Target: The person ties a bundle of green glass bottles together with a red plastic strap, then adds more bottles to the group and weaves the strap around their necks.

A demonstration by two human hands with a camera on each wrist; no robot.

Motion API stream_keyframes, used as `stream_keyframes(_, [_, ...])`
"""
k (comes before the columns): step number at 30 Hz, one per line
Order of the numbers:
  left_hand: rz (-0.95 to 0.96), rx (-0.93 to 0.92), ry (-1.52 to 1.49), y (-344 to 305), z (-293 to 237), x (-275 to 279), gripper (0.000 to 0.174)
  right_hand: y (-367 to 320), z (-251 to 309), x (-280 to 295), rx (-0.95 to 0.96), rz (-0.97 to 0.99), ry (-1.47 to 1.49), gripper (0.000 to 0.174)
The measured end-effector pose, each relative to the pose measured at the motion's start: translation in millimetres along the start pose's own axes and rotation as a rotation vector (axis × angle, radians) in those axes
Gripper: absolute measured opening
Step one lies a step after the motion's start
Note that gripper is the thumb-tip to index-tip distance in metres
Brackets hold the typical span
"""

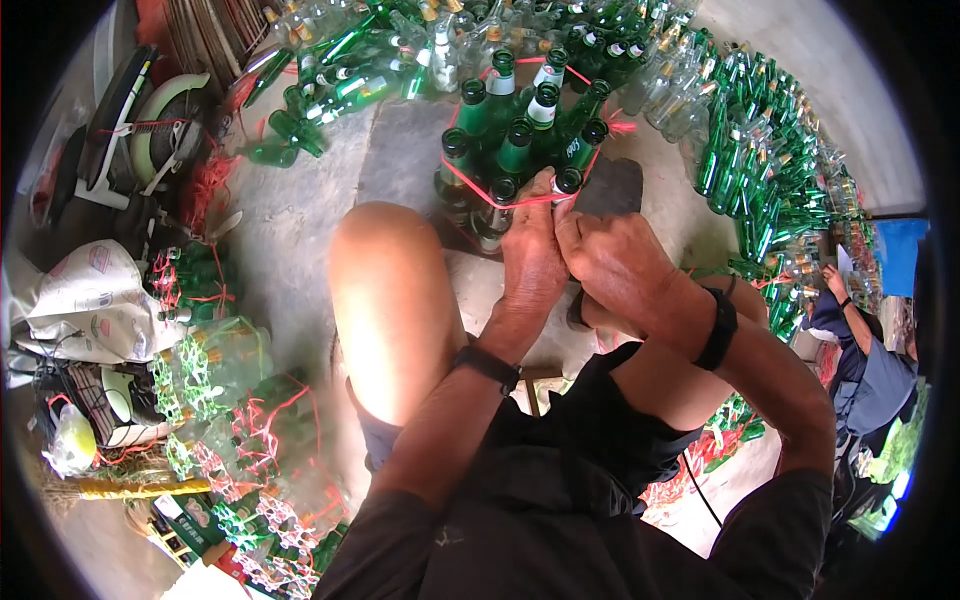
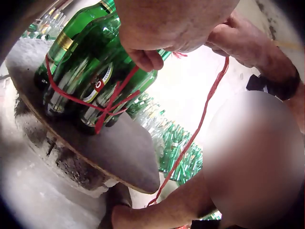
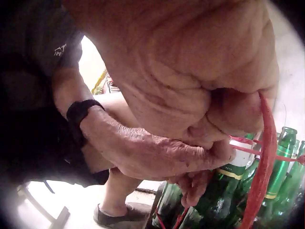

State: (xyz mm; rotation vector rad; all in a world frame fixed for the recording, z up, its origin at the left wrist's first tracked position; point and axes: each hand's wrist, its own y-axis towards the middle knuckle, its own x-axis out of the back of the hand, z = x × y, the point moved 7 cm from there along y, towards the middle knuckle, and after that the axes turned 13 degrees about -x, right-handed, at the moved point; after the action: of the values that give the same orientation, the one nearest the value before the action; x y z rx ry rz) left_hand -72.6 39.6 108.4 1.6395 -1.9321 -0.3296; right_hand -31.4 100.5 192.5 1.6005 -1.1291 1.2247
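Note:
A bundle of green glass bottles (image 1: 515,157) stands upright in front of me, looped by red plastic twine (image 1: 463,178) round the necks. Lower down, in the left wrist view, another strand of red twine (image 2: 71,97) circles the bottle bodies and crosses itself. My left hand (image 1: 535,262) is at the near side of the bundle, fingers curled at the twine by a bottle neck. Right beside it, my right hand (image 1: 625,262) grips the twine in a fist; a red strand (image 3: 264,167) hangs from it in the right wrist view. The bottles stand on a flat board (image 2: 128,155).
Many green and clear bottles (image 1: 760,150) lie piled at the back and right. Bagged or netted bottles (image 1: 215,370) and a white sack (image 1: 95,300) are at left. Another person (image 1: 865,375) is at far right. My bare knee (image 1: 390,270) rises near the bundle.

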Motion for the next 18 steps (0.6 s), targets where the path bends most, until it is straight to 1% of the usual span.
stream_keyframes(3, [-0.014,-0.022,0.008,0.0,-1.3,0.8,0.038,1.5,-0.2,-3.5,0.026,-0.017,0.022,0.027])
stream_keyframes(5, [-0.026,-0.073,0.026,0.9,-4.3,2.1,0.047,3.4,2.3,-2.0,0.033,-0.021,0.017,0.025])
stream_keyframes(9, [0.003,-0.051,0.025,-2.0,0.5,1.1,0.046,6.3,4.8,0.0,0.040,0.009,0.047,0.022])
stream_keyframes(11, [0.094,-0.290,0.221,-2.1,-12.2,-1.4,0.044,7.9,5.1,4.4,0.059,0.036,0.128,0.017])
stream_keyframes(12, [0.093,-0.288,0.221,-1.4,-13.5,-0.8,0.044,9.6,4.5,7.3,0.061,0.037,0.127,0.017])
stream_keyframes(14, [0.063,-0.199,0.085,0.0,-10.9,1.3,0.043,14.9,3.2,14.1,0.064,0.034,0.196,0.032])
stream_keyframes(15, [0.063,-0.197,0.086,0.3,-11.2,1.5,0.043,18.2,3.2,15.3,0.067,0.036,0.198,0.032])
stream_keyframes(17, [0.056,-0.218,0.093,1.4,-13.8,1.8,0.042,26.7,2.0,20.7,0.072,-0.012,0.224,0.025])
stream_keyframes(18, [0.055,-0.216,0.094,1.8,-14.9,1.7,0.042,31.2,0.3,22.2,0.073,-0.010,0.224,0.025])
